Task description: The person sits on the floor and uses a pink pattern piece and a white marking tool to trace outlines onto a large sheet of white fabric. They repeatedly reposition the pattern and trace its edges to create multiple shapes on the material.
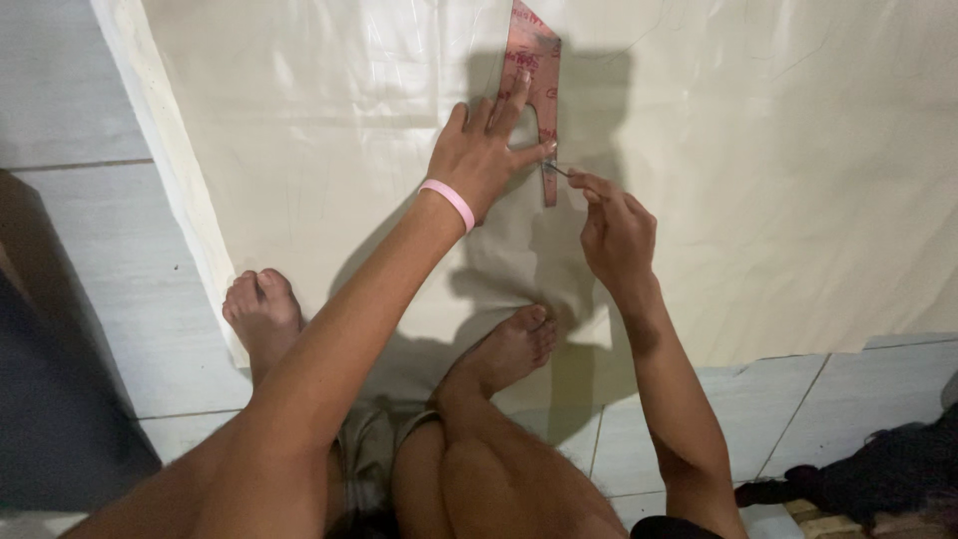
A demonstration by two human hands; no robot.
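Note:
A large cream cloth (778, 170) lies spread flat on a tiled floor. My left hand (484, 150), with a pink band at the wrist, presses flat on a reddish curved ruler (537, 80) laid on the cloth. My right hand (614, 230) pinches a thin marking tool (559, 171) whose tip touches the ruler's lower edge. Both bare feet rest on the cloth's near edge.
Grey floor tiles (90, 250) border the cloth on the left and front. A dark bundle of fabric (878, 479) lies on the tiles at the lower right. A dark surface edge (40, 419) fills the lower left.

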